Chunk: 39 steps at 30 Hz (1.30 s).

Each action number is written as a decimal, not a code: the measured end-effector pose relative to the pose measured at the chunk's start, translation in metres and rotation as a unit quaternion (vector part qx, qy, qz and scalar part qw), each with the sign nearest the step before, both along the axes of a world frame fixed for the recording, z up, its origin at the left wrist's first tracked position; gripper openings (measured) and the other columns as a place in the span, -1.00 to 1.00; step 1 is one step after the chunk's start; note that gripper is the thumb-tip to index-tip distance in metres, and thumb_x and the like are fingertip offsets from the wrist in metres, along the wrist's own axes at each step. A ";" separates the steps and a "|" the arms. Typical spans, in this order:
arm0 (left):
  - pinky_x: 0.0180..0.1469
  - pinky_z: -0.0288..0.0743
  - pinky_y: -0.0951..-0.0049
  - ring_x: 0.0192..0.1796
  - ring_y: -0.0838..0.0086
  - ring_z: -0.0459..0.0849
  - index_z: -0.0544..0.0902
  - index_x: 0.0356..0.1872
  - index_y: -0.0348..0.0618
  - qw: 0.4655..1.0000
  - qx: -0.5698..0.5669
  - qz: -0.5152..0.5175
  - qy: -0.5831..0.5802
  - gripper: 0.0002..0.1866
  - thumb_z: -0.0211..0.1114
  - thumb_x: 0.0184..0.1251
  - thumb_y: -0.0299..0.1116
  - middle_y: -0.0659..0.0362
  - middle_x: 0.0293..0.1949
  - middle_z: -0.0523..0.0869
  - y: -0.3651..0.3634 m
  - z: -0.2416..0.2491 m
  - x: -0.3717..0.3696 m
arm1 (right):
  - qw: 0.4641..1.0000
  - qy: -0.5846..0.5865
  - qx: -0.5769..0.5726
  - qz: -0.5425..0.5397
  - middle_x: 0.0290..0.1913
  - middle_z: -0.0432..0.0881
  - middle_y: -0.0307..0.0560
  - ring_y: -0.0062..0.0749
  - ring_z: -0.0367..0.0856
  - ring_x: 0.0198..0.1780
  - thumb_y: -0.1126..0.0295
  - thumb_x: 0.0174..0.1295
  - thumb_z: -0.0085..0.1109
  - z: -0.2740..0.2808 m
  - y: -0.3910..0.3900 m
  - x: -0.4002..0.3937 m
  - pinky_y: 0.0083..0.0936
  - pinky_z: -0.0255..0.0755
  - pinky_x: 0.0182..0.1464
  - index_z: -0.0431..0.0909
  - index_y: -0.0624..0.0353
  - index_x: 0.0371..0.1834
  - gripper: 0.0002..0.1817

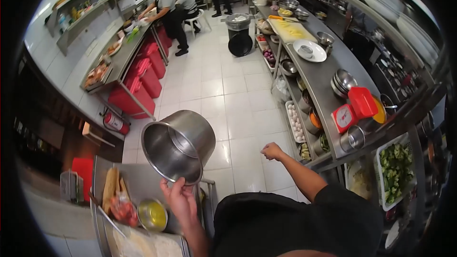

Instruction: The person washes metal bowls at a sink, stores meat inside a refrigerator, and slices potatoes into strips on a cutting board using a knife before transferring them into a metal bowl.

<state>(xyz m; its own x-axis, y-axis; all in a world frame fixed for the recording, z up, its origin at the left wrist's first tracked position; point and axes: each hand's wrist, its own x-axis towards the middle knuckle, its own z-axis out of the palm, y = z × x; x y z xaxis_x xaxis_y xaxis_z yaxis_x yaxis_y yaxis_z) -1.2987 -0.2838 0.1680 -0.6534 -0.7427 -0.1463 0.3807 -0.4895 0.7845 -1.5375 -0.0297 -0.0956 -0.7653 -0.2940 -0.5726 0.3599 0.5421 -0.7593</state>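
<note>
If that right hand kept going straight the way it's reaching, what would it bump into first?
The right hand, loosely closed and holding nothing, points across the white tiled floor. The way looks free at first; depth is unclear, but the egg tray under the steel counter seems nearest.

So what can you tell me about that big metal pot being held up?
The pot looks like plain stainless steel, round and deep with straight sides and a rolled rim. It is empty, its shiny inside showing reflections. It is tipped on its side, mouth toward the camera, held in the air above the floor and the corner of a metal counter. The left hand grips its lower rim; nothing else touches it. No handles show.
</note>
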 end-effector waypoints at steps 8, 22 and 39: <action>-0.24 0.64 0.33 -0.27 0.35 0.62 0.23 -0.08 -0.15 0.998 -0.027 -0.008 -0.049 -0.61 0.12 0.09 -0.68 0.00 -0.21 0.52 -0.047 -0.019 -0.180 | 0.998 0.054 0.017 -0.027 -0.63 0.54 -0.12 -0.49 0.51 -0.63 0.40 0.01 0.15 0.003 -0.020 -0.158 -0.55 0.42 -0.61 0.55 0.32 -0.45 -0.83; -0.35 0.62 0.37 -0.35 0.41 0.61 0.25 -0.23 -0.12 0.947 -0.093 -0.281 -0.126 -0.68 0.16 0.10 -0.68 0.09 -0.34 0.54 -0.090 -0.054 -0.528 | 0.885 0.114 0.246 -0.378 -0.55 0.63 0.10 -0.26 0.64 -0.47 0.35 -0.05 0.24 -0.065 0.107 -0.138 -0.39 0.50 -0.37 0.62 0.38 -0.48 -0.76; -0.27 0.68 0.21 -0.41 0.18 0.67 0.22 -0.37 -0.17 0.806 -0.147 -0.510 -0.261 -0.73 0.07 0.04 -0.75 -0.05 -0.38 0.55 -0.003 -0.156 -0.865 | 0.776 0.348 0.080 -0.519 0.10 0.43 0.28 0.02 0.47 0.07 0.03 0.10 0.23 0.151 0.025 -0.597 -0.26 0.35 0.08 0.26 0.35 0.21 -0.26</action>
